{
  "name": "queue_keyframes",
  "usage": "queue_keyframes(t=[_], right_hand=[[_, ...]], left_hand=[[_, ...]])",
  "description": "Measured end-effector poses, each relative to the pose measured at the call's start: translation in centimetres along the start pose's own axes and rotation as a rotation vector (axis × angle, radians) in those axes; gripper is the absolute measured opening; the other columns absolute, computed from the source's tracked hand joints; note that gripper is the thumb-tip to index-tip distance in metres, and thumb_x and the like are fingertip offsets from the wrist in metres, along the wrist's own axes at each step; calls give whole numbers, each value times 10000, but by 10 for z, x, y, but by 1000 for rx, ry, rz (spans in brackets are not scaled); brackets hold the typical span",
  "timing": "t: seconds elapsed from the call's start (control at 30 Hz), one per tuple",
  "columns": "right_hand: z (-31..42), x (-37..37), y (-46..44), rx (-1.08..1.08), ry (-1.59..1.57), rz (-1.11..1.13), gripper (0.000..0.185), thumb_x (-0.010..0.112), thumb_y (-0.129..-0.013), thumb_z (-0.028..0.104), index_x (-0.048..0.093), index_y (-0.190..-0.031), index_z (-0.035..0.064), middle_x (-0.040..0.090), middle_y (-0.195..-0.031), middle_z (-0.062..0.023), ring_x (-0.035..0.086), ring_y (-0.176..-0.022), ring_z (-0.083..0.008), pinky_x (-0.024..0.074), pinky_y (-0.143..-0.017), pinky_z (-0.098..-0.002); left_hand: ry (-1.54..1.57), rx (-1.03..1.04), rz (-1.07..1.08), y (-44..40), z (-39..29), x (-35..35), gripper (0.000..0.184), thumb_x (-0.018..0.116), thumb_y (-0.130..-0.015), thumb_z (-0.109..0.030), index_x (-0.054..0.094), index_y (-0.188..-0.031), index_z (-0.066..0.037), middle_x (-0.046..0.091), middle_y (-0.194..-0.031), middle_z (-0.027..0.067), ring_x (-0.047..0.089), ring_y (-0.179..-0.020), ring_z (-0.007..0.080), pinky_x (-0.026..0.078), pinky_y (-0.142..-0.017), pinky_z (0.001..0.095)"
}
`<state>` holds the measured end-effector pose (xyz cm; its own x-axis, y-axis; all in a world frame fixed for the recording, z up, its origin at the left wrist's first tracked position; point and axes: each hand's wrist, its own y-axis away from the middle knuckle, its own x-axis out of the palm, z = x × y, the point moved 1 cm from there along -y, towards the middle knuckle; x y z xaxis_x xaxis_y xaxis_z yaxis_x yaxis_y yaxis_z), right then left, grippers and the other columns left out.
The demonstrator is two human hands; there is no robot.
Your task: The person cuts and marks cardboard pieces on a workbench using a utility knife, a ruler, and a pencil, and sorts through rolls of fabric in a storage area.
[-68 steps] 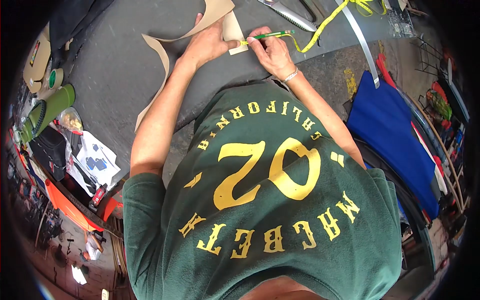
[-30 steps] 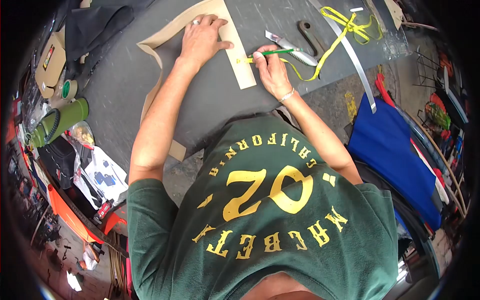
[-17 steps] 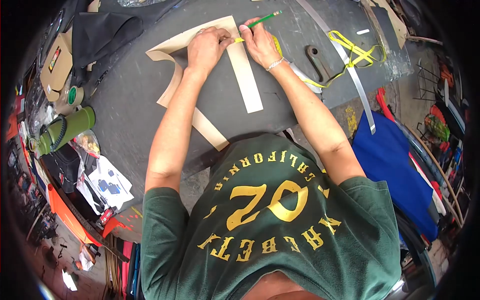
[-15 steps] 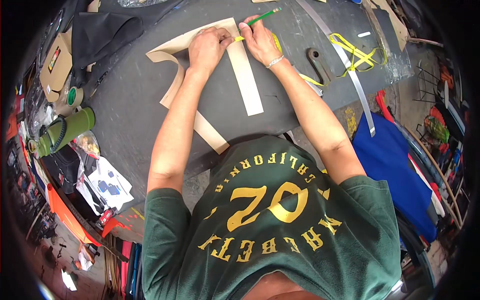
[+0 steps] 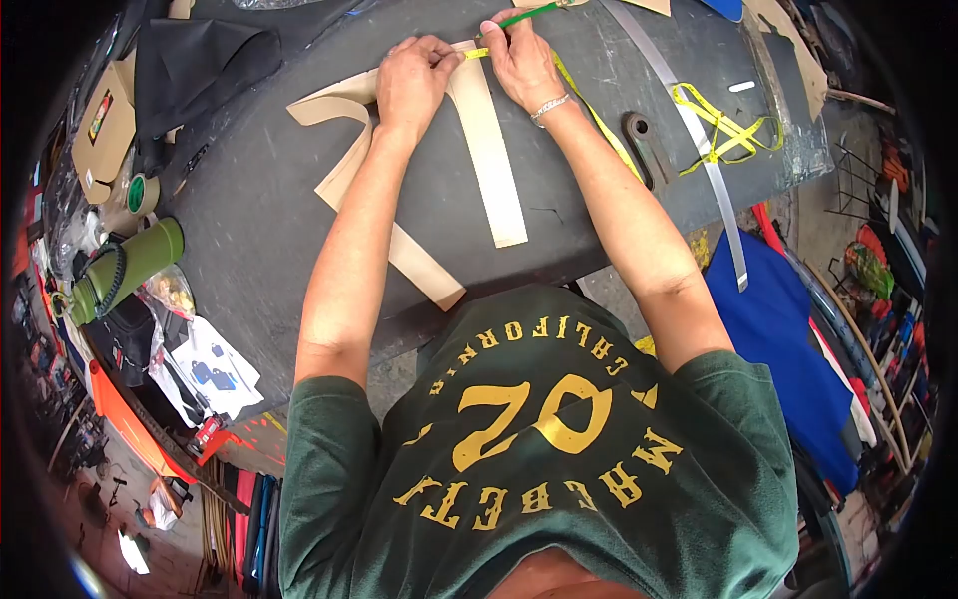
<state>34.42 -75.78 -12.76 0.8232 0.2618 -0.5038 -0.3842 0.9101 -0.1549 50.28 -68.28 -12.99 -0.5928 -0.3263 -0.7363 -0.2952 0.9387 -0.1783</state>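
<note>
A long tan strip (image 5: 491,165), bent into several sections, lies on the dark tabletop (image 5: 269,190). My left hand (image 5: 412,85) is over its upper bend, with thumb and fingertips pinching the end of the yellow measuring tape (image 5: 477,54) at the strip's edge. Just right of the strip, my right hand (image 5: 521,65) holds a green pencil (image 5: 531,15) between thumb and fingers. Beneath that hand the tape passes and runs right to a loose tangle (image 5: 733,138). How firmly the right fingers touch the tape is hidden.
On the right are a metal ruler (image 5: 689,120), a dark metal tool (image 5: 639,130) and blue material (image 5: 773,329). Black fabric (image 5: 200,70), a tape roll (image 5: 143,194), a green bottle (image 5: 135,265) and printed paper (image 5: 215,369) are at the left.
Both hands have moved up along the strip to its upper end, and the tape end has moved with them. More of the strip's lower part now shows.
</note>
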Motion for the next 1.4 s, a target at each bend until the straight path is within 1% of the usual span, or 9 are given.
queue_keyframes(t=[0.07,0.27,0.67,0.77,0.87,1.17,1.27,1.37,1.4], right_hand=[[0,0,3,-18,18,-36,253,558,-1067,290,526,-1150,53,756,-906,-152,736,-862,-363,556,-799,-435],[-6,3,6,-50,-11,-28,252,566,-1070,281,497,-1152,53,769,-906,-140,747,-862,-343,559,-788,-435],[-1,-2,10,17,-21,2,251,563,-1073,267,503,-1151,36,765,-916,-155,749,-865,-339,560,-786,-422],[-3,0,13,-32,-107,-84,213,612,-1030,261,542,-1105,74,665,-765,-148,682,-729,-383,528,-685,-477],[-4,1,12,-34,-108,-85,219,612,-1031,267,537,-1111,78,668,-771,-151,683,-736,-388,528,-690,-483],[7,-9,15,3,-31,-39,220,644,-1013,265,636,-1074,54,686,-808,-162,686,-756,-381,533,-716,-456],[9,-10,21,-18,-40,-50,230,661,-1002,272,637,-1070,54,684,-804,-158,677,-730,-363,531,-700,-441],[11,-12,21,36,-31,-4,232,680,-989,273,643,-1044,50,681,-802,-154,657,-697,-344,525,-679,-421],[10,-11,22,4,-20,-10,223,684,-991,270,641,-1046,59,670,-774,-135,641,-670,-308,510,-654,-405]], left_hand=[[22,-45,16,-1,-4,-2,232,782,-887,-310,779,-910,-80,747,-808,66,684,-889,284,527,-850,422],[-47,-51,34,0,-6,-1,282,794,-869,-372,800,-930,-97,763,-834,60,697,-894,268,527,-846,423],[-4,-129,72,3,-15,-8,297,794,-873,-369,807,-943,-80,776,-853,85,726,-816,264,543,-820,401],[8,-134,72,4,-18,-9,294,794,-876,-362,806,-946,-77,774,-845,86,729,-807,257,547,-800,396],[-8,-114,63,4,-15,-7,293,792,-880,-358,804,-951,-74,776,-851,89,731,-795,253,549,-791,391],[-11,-84,62,6,-16,-6,291,786,-884,-352,796,-950,-69,780,-838,87,733,-790,251,537,-861,380],[-6,-60,56,12,-17,-8,290,786,-882,-353,796,-949,-71,779,-835,91,732,-793,257,534,-868,378],[30,-94,63,12,-17,-8,289,788,-878,-355,796,-944,-74,777,-826,91,728,-796,261,533,-867,378],[36,-88,50,13,-18,-8,266,785,-876,-333,790,-920,-71,774,-814,88,726,-785,264,515,-903,387]])
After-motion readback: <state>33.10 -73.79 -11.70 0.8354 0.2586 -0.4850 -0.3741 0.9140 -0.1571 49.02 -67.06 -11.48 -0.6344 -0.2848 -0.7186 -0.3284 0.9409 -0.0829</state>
